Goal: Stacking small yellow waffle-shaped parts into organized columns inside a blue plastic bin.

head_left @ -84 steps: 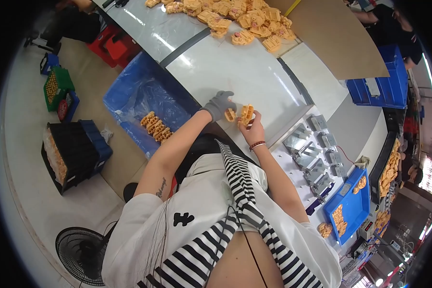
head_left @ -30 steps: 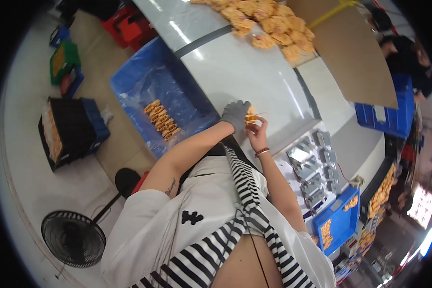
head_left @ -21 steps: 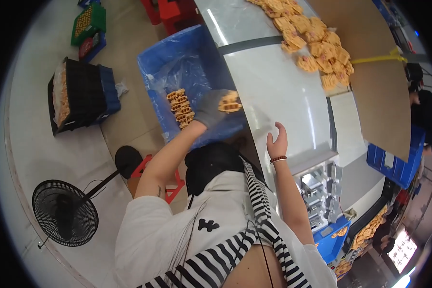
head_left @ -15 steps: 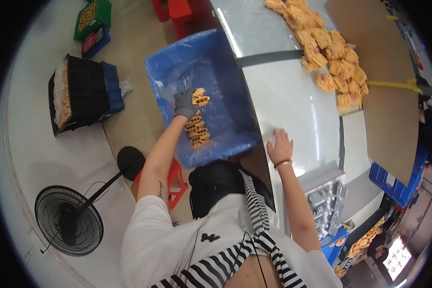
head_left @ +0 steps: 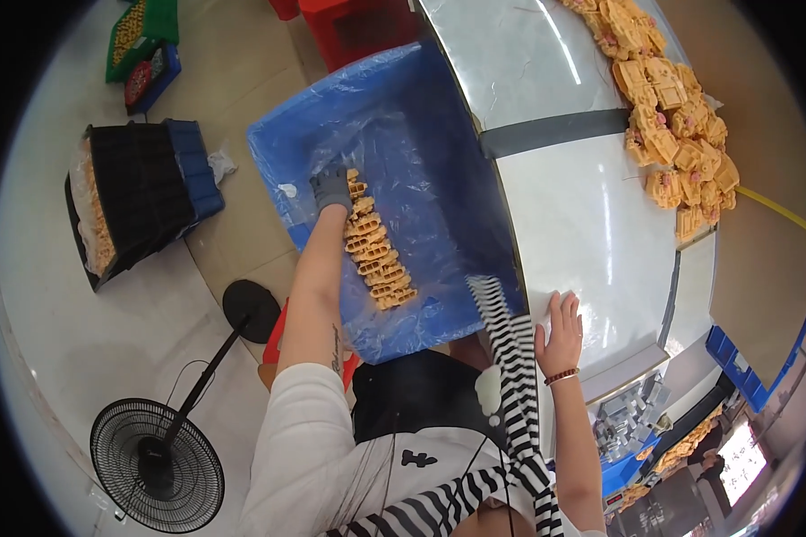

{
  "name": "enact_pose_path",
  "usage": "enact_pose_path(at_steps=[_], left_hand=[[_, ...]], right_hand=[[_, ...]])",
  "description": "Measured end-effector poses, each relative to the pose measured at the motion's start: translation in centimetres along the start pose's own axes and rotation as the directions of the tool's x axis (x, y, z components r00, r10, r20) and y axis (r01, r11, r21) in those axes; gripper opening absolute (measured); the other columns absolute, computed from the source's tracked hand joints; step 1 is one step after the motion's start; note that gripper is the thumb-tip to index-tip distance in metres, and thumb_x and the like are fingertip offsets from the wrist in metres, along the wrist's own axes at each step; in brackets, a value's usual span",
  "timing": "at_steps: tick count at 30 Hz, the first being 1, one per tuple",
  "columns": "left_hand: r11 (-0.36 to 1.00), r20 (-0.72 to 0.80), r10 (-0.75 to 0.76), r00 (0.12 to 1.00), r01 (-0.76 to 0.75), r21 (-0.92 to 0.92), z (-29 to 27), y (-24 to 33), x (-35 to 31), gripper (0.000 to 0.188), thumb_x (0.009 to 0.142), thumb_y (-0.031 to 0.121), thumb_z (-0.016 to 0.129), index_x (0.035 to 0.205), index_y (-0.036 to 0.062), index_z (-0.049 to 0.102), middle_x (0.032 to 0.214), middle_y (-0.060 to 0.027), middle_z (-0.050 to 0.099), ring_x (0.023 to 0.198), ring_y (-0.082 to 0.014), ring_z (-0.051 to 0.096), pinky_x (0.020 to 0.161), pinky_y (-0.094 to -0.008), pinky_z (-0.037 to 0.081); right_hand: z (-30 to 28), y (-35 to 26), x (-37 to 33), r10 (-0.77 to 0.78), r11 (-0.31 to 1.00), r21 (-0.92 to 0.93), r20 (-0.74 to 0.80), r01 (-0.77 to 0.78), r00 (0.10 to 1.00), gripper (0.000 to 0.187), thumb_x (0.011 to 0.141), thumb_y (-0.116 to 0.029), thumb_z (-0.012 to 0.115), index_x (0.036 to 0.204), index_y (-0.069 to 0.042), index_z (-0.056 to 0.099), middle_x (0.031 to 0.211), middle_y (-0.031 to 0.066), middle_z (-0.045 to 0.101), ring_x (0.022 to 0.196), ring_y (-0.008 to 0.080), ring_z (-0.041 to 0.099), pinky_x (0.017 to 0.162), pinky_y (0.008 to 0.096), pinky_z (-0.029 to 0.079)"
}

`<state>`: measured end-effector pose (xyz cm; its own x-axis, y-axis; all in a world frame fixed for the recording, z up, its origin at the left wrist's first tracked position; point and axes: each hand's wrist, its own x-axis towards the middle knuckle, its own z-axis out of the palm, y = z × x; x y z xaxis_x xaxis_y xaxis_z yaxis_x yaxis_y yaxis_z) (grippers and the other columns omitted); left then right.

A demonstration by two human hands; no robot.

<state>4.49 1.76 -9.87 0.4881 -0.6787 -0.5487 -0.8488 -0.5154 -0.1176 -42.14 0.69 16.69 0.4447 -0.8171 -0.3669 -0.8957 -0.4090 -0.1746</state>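
In a deep blue bin (head_left: 287, 143) lined with clear plastic film, yellow-orange moulded plastic pieces (head_left: 378, 255) stand packed in one long row. At the far end of that row is my left hand (head_left: 331, 186) in a grey glove, close beside the last pieces. Its fingers are small and partly hidden, so whether it grips one of them I cannot make out. My right hand (head_left: 561, 340), bare with a beaded bracelet at the wrist, lies flat near the edge of the white table (head_left: 591, 233), fingers stretched and holding nothing.
More yellow-orange plastic pieces (head_left: 681, 116) lie heaped at the table's far right, by a brown board (head_left: 770, 259). Grey metal parts (head_left: 631, 416) sit near my right forearm. Left of the bin stand a black crate (head_left: 139, 192) and a floor fan (head_left: 157, 465). Red stools (head_left: 358, 31) are beyond.
The loose piece beside my left hand now stands in line with the row, which looks longer. My left hand is at the row's far end. My right hand still rests on the table.
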Motion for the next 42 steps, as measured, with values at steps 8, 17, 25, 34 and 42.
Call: enact_pose_path(at_steps=[8,17,25,34,42], left_hand=[[0.973,0.493,0.167,0.854,-0.061,-0.225,-3.2,-2.4,2.4,0.083,0.071,0.008,0.059,0.145,0.0203,0.023,0.144,-0.0206,0.035,0.131,-0.0352,0.037,0.105,-0.0413,0.037],[0.951,0.305,0.202,0.930,-0.112,-0.289,-1.6,-2.0,2.7,0.063,0.079,0.008,0.052,0.139,0.0191,0.040,0.145,-0.0134,0.037,0.130,-0.0309,0.040,0.106,-0.0381,0.036],[0.904,0.231,0.215,0.949,-0.104,-0.414,-0.7,-3.4,4.2,0.044,0.088,0.036,0.040,0.124,0.0172,0.055,0.135,-0.0156,0.048,0.122,-0.0326,0.047,0.103,-0.0404,0.036],[0.901,0.016,0.278,0.961,-0.255,-0.350,0.0,-5.9,5.9,0.038,0.091,0.029,0.034,0.116,0.0110,0.058,0.121,-0.0191,0.057,0.112,-0.0354,0.054,0.095,-0.0422,0.041],[0.059,-0.487,-0.324,0.811,-0.497,-0.866,-13.2,5.1,-3.4,0.031,0.093,0.019,0.038,0.098,0.0014,0.063,0.098,-0.0117,0.064,0.093,-0.0224,0.061,0.086,-0.0325,0.046]], right_hand=[[-0.2,-0.5,0.2,0.002,0.997,0.081,-0.040,0.001,0.999,0.066,0.077,-0.010,0.059,0.138,0.001,0.036,0.140,0.0289,0.034,0.128,0.0480,0.033,0.103,0.0495,0.034],[-0.1,-0.6,0.2,0.028,0.993,0.114,-0.046,-0.022,0.999,0.067,0.076,-0.008,0.059,0.138,-0.001,0.037,0.140,0.0302,0.034,0.128,0.0493,0.033,0.101,0.0474,0.037],[-0.1,-0.9,0.3,0.014,0.993,0.119,-0.066,-0.006,0.998,0.068,0.075,-0.008,0.059,0.139,-0.001,0.035,0.139,0.0310,0.034,0.128,0.0492,0.033,0.102,0.0474,0.036],[-0.4,-1.3,0.5,0.010,0.990,0.138,-0.043,-0.004,0.999,0.068,0.076,-0.005,0.057,0.140,-0.002,0.034,0.140,0.0320,0.033,0.129,0.0490,0.032,0.102,0.0462,0.037],[-0.8,0.0,-0.4,0.116,0.990,0.085,-0.072,-0.110,0.991,0.068,0.076,-0.009,0.059,0.139,-0.003,0.035,0.138,0.0318,0.035,0.129,0.0470,0.034,0.103,0.0458,0.036]])
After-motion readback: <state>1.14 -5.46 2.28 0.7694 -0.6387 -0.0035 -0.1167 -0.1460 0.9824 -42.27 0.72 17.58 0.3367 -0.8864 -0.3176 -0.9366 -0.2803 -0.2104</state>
